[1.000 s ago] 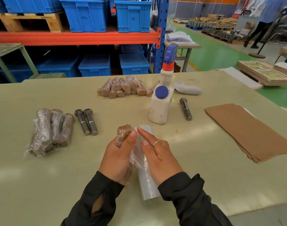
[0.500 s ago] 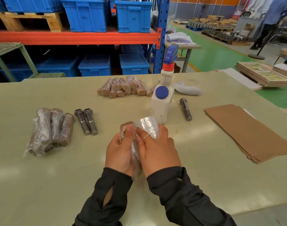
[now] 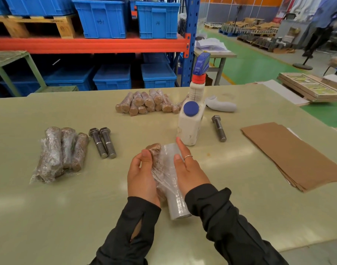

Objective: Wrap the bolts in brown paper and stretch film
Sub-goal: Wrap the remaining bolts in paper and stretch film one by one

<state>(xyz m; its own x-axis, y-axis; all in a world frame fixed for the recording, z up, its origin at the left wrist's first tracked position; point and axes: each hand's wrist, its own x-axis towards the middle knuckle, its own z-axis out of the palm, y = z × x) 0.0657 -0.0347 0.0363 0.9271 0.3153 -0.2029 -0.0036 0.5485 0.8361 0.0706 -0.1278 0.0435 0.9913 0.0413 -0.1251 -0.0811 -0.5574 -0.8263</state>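
My left hand (image 3: 142,176) grips a paper-wrapped bolt (image 3: 154,149) with stretch film partly round it, its brown end poking out above my thumb. A clear stretch film roll (image 3: 178,205) lies lengthwise on the table (image 3: 49,217) between my hands. My right hand (image 3: 188,169) rests on the roll with its fingers straight. Two bare bolts (image 3: 102,142) lie left of centre and one bare bolt (image 3: 218,128) lies right of the bottle. Three film-wrapped bolts (image 3: 60,152) lie at the left. A stack of brown paper sheets (image 3: 295,153) lies at the right.
A white bottle (image 3: 191,119) with a blue-and-red spray head stands just beyond my hands. Several paper-wrapped bolts (image 3: 146,103) are piled at the back, beside a white handle-shaped object (image 3: 220,105). Blue crates fill the rack behind. A person walks at the far right.
The film roll, lifted up between my hands half a second ago, now lies flat on the table again. My right hand's fingers have straightened over it.
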